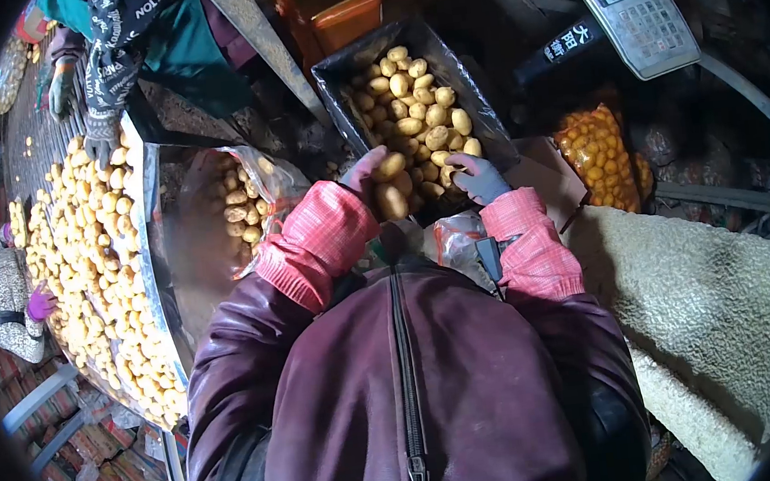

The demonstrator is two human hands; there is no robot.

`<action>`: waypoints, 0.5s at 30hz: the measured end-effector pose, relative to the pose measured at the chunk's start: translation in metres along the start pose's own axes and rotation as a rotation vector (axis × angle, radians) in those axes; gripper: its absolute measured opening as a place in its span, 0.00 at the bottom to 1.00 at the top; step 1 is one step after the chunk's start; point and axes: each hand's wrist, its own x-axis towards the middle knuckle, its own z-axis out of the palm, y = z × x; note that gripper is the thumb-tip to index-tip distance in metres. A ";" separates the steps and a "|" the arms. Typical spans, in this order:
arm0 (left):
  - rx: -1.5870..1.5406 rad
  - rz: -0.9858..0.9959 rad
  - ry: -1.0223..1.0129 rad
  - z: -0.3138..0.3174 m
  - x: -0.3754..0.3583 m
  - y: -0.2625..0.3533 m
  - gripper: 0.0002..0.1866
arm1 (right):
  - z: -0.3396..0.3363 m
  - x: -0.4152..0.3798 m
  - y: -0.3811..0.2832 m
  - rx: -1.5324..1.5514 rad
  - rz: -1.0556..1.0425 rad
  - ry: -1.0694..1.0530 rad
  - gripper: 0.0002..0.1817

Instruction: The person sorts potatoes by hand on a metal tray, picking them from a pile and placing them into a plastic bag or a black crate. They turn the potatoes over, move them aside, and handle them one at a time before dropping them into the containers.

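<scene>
A black-lined crate holds many yellow potatoes in front of my body. At its near left corner my left hand, in a light glove, curls against a large potato. Another big potato lies just below that one. My right hand, gloved too, rests over the near right corner. Its fingers stretch apart onto the potatoes there, and I see nothing held in them. Pink checked sleeve covers reach over both forearms.
A scale display with green lit digits stands at upper right. Beside the crate are a net bag of potatoes and an orange crate. Potatoes cover the sorting table at left, where gloved co-workers reach in. A clear bag holds potatoes.
</scene>
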 end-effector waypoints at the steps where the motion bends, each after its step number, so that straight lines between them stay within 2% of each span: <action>1: 0.066 0.009 0.052 0.001 0.005 -0.002 0.22 | 0.002 0.001 0.000 -0.005 -0.014 0.007 0.20; 3: 0.261 0.036 0.156 -0.006 0.012 -0.003 0.25 | 0.005 0.022 0.025 0.082 -0.003 -0.030 0.21; 4: 0.365 0.100 0.094 -0.006 -0.001 0.000 0.29 | 0.006 0.027 0.025 0.125 -0.004 -0.047 0.21; 6: 0.529 0.222 0.237 -0.046 0.014 -0.002 0.29 | 0.005 0.034 0.027 0.115 -0.004 -0.041 0.22; 8: 0.702 0.487 0.089 -0.077 -0.007 0.006 0.26 | 0.005 0.051 0.036 0.151 -0.016 -0.026 0.24; 9: 1.078 0.745 0.101 -0.089 -0.027 0.018 0.23 | 0.004 0.061 0.036 0.029 -0.101 0.023 0.24; 10: 1.430 1.035 0.219 -0.100 -0.046 0.029 0.21 | 0.000 0.074 0.033 -0.203 -0.187 0.096 0.26; 11: 1.530 1.203 0.369 -0.099 -0.065 0.042 0.22 | -0.003 0.087 0.030 -0.439 -0.257 0.190 0.29; 12: 1.631 1.362 0.503 -0.119 -0.082 0.058 0.25 | -0.003 0.102 0.028 -0.564 -0.213 0.235 0.29; 13: 1.845 1.417 0.506 -0.115 -0.115 0.086 0.28 | -0.003 0.117 0.025 -0.687 -0.165 0.276 0.29; 14: 2.020 1.559 0.718 -0.133 -0.137 0.103 0.32 | -0.002 0.128 0.024 -0.699 -0.104 0.261 0.30; 15: 2.086 1.583 0.934 -0.149 -0.162 0.118 0.33 | 0.000 0.139 0.024 -0.713 -0.044 0.245 0.30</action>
